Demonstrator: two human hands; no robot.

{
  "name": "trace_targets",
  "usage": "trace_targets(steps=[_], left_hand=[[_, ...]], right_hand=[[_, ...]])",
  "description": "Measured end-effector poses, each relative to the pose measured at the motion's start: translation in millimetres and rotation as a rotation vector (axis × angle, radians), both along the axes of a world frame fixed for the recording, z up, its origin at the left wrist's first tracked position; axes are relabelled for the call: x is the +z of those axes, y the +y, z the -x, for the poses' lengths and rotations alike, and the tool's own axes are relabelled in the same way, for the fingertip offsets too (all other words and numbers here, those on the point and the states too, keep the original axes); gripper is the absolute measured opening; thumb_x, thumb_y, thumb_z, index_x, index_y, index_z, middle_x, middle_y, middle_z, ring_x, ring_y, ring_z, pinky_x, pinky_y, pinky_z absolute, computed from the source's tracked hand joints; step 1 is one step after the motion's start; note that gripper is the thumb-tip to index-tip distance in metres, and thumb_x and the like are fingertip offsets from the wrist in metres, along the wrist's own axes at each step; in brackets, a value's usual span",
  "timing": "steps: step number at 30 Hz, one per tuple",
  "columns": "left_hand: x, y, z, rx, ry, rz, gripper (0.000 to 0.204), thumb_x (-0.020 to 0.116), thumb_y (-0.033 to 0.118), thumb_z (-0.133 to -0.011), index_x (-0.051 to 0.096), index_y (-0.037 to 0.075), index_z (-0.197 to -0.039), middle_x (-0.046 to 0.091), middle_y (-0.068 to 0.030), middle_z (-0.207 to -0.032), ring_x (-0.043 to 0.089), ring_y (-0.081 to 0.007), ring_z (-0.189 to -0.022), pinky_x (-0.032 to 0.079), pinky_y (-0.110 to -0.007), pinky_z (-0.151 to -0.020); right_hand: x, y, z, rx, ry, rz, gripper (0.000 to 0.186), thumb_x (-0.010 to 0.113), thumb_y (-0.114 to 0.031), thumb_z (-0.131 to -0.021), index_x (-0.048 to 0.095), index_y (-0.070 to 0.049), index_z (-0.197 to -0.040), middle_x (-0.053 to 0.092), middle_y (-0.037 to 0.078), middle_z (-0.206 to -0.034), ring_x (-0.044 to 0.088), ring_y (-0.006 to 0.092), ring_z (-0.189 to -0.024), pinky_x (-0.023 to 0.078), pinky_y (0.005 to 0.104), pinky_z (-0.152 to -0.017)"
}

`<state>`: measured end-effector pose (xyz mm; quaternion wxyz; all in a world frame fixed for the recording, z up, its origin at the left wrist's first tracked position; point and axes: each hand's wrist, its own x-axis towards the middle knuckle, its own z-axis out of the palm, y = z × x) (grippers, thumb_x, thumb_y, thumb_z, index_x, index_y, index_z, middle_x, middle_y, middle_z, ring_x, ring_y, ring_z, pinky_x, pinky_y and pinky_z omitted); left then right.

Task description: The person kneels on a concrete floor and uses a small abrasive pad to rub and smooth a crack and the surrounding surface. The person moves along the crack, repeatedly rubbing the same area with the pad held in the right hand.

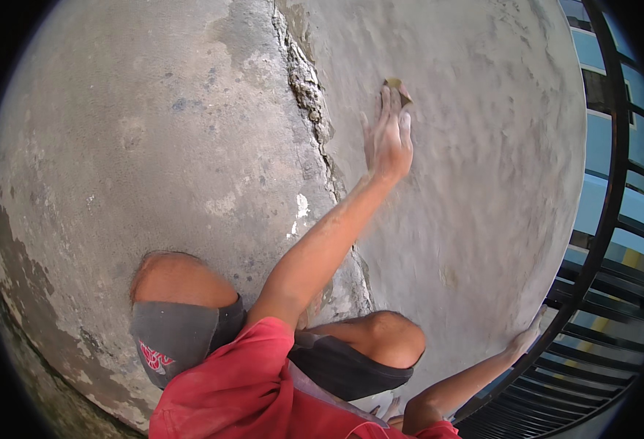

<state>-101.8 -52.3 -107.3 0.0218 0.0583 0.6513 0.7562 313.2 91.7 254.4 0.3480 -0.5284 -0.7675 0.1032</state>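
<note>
Inside the right edge of the concrete (483,212), the left hand (391,143) grasps a tan pad (405,94), probably light, flexible, best held flat; right hand (525,342): cannot tell.

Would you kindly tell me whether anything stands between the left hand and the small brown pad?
Nothing visible does: the left hand has its fingers on the small brown pad, over the grey surface.

Red emblem (154,355) on grey shorts (183,327); lettering unreadable.

Two grips (389,146) (523,342), one tan pad (404,92), two knees (183,279) (397,339), one railing (620,128)
</note>
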Motion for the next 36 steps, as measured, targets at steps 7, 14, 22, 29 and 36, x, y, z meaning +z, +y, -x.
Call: trace_targets(steps=[7, 14, 22, 29, 36], left_hand=[[-5, 5, -38, -0.137, -0.015, 0.097, 0.064, 0.036, 0.036, -0.118, 0.034, -0.002, -0.169, 0.029, -0.0227, -0.177, 0.025, -0.0388, -0.166, 0.016, -0.060, -0.134], [-1, 0, 13, 0.091, -0.035, -0.064, 0.059, 0.036, 0.032, -0.117, 0.039, 0.000, -0.167, 0.027, -0.0263, -0.177, 0.026, -0.0432, -0.164, 0.019, -0.059, -0.133], [2, -7, 27, 0.046, -0.096, 0.052, 0.064, 0.036, 0.036, -0.118, 0.032, 0.000, -0.170, 0.030, -0.0209, -0.178, 0.020, -0.0420, -0.167, 0.014, -0.061, -0.134], [-6, -4, -28, -0.094, -0.012, 0.156, 0.057, 0.037, 0.033, -0.118, 0.043, 0.003, -0.166, 0.026, -0.0174, -0.180, 0.016, -0.0433, -0.167, 0.015, -0.066, -0.132], [1, -5, -25, -0.021, -0.016, 0.004, 0.057, 0.034, 0.033, -0.118, 0.045, 0.003, -0.165, 0.025, -0.0184, -0.180, 0.013, -0.0432, -0.167, 0.014, -0.065, -0.132]], right_hand=[[3, 2, -1, -0.018, 0.047, 0.027, 0.081, 0.058, -0.060, -0.109, 0.065, 0.013, -0.142, 0.070, 0.017, -0.140, 0.064, 0.0277, -0.126, 0.047, 0.0376, -0.112], [6, 13, -1, -0.096, -0.150, -0.105, 0.081, 0.056, -0.059, -0.110, 0.063, 0.014, -0.145, 0.070, 0.018, -0.141, 0.064, 0.0275, -0.128, 0.047, 0.0373, -0.112], [5, -6, 10, 0.031, -0.005, 0.047, 0.078, 0.054, -0.057, -0.112, 0.063, 0.012, -0.145, 0.069, 0.018, -0.142, 0.064, 0.0274, -0.128, 0.047, 0.0372, -0.114], [6, 14, -14, -0.018, -0.009, 0.002, 0.077, 0.053, -0.055, -0.112, 0.057, 0.009, -0.153, 0.065, 0.018, -0.151, 0.061, 0.0274, -0.135, 0.043, 0.0365, -0.117], [5, 16, -3, 0.027, 0.017, 0.019, 0.081, 0.054, -0.058, -0.111, 0.056, 0.012, -0.152, 0.064, 0.020, -0.151, 0.062, 0.0291, -0.135, 0.044, 0.0366, -0.117]])
